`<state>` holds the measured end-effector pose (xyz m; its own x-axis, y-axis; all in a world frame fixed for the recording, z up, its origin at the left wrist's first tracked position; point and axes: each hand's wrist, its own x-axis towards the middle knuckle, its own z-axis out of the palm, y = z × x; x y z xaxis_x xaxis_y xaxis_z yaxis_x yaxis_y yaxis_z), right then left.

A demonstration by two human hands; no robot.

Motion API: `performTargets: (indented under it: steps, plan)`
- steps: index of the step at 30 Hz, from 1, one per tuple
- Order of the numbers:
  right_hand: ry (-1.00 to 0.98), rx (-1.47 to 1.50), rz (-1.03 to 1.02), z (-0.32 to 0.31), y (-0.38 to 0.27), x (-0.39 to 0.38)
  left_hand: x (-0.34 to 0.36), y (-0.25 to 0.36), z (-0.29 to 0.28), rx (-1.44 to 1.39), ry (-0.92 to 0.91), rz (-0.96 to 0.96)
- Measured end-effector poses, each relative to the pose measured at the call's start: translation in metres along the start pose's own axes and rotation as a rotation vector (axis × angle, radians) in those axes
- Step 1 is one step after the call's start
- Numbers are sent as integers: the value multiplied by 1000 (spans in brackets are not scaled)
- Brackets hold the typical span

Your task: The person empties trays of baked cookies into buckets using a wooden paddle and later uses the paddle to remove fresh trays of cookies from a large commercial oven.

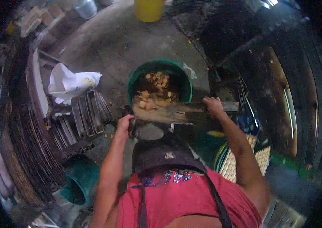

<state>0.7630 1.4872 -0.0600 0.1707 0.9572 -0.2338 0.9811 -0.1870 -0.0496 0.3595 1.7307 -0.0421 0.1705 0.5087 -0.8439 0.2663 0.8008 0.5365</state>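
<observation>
Closest to view: red T-shirt [183, 190] under a dark apron [161, 152].
Left hand [124, 124]: closed around the left end of a long tray-like board [183, 109], thumb uppermost.
Right hand [214, 107]: clasped over the board toward its right end, a grey stub projecting past the fingers.
Board: spans the space between both hands, across the near side of the green bin [190, 85]; its middle is blurred.
Bin contents: orange-tan chunks [158, 80].
Left side: white sack [67, 81] beside upright metal trays [86, 112].
Beyond: yellow bucket [148, 10].
</observation>
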Motion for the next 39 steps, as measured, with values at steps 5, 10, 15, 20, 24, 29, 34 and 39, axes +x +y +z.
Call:
performTargets:
  steps: [5,10,15,20,24,29,34,39]
  plan:
    - [295,867,615,-55,5,80,-27,12,-36,-59,56,-13]
    - [-214,318,164,54,-17,84,-16,26,-33,-39,67,-19]
    - [-89,630,539,33,-48,87,-30,50,-27,-28,51,18]
    - [-119,456,410,15,-64,100,-40,69,-27,101,125,227]
    - [-256,89,-57,-52,-88,113,-75,93,-55,223,110,306]
    - [255,546,468,-46,-97,126,-232,127,-129,227,262,473]
    - [408,1138,211,-18,-173,114,-421,87,-306,-191,881,824]
    - [467,592,101,18,-286,95,-542,-21,-509,-578,978,1109]
